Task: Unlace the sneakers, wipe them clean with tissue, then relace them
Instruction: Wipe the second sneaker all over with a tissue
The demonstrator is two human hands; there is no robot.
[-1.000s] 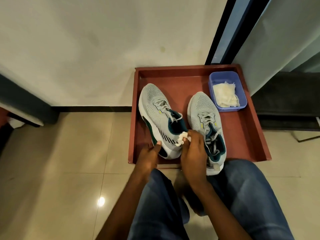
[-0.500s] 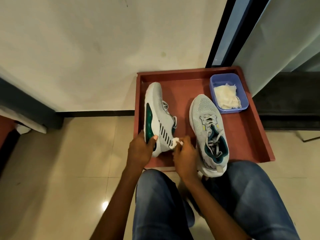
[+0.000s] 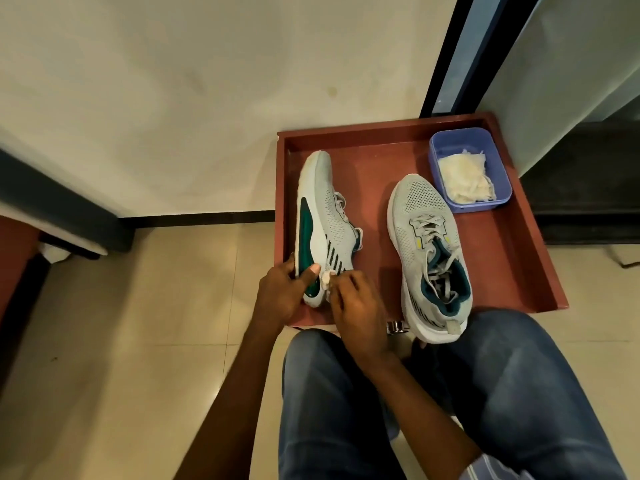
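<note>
Fingers of the left hand (image 3: 282, 292) curl around the heel end of the left sneaker (image 3: 323, 223), the thumb lying across its green side panel and the remaining fingers wrapped behind the sole. Fingers of the right hand (image 3: 356, 306) are bunched together, pinching a small wad of white tissue (image 3: 326, 279) against the sneaker's side just beside the left thumb.

Red tray (image 3: 512, 244): a shallow square tray that rests on the tiled floor (image 3: 104, 341) with its far edge against the pale wall (image 3: 173, 81); it carries both shoes and the tub.

Left sneaker: grey mesh with a green panel and dark stripes, tipped onto its side along the tray's left edge, toe toward the far left corner, heel at the near edge between the two hands. Its laces hang loose on the side turned toward the tray's middle.

Right sneaker (image 3: 427, 244): upright on its sole, right of the tray's centre, well apart from both hands. Its toe points toward the tub and its heel overhangs the near edge, next to the person's jeans (image 3: 519, 393). Its laces are loosened but threaded.

Blue tub (image 3: 493, 140): a rectangular plastic container in the tray's far right corner, holding a heap of white tissues (image 3: 464, 181).

Tissue wad: touches the sneaker's heel region, mostly hidden by the right fingertips.
</note>
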